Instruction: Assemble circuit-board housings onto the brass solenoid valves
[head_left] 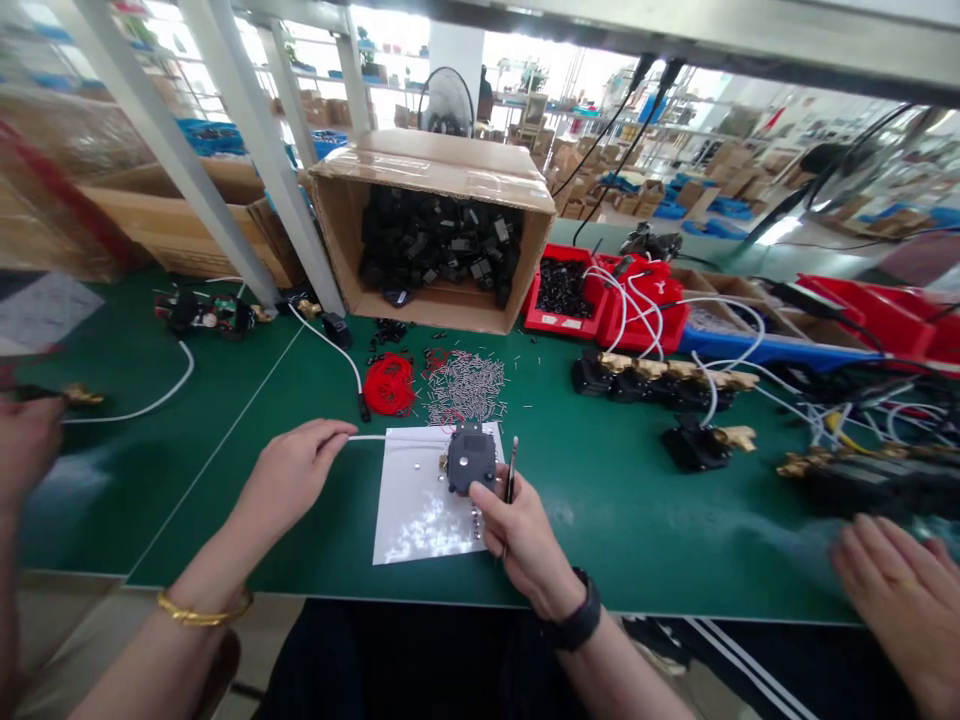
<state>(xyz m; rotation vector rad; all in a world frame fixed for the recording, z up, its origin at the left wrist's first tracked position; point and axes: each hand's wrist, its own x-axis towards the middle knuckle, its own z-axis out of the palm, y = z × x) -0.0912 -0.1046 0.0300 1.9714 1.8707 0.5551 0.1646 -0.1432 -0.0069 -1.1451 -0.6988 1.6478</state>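
My right hand (521,535) grips a small black valve-like part (471,458) with a brass fitting, and thin tweezers (511,470) stick up between its fingers. The part sits over a shiny white sheet (420,510) on the green table (637,520). My left hand (296,475) pinches a thin white tube (369,437) that runs right toward the black part. Small metal balls lie on the sheet near my right hand.
A pile of small metal pins (465,385) and red rings (390,385) lies behind the sheet. An open cardboard box (435,225) of black parts stands behind, red bins (600,295) to its right. Assembled black-and-brass units (660,380) with white tubes lie right. Other people's hands (900,590) (26,440) appear at both edges.
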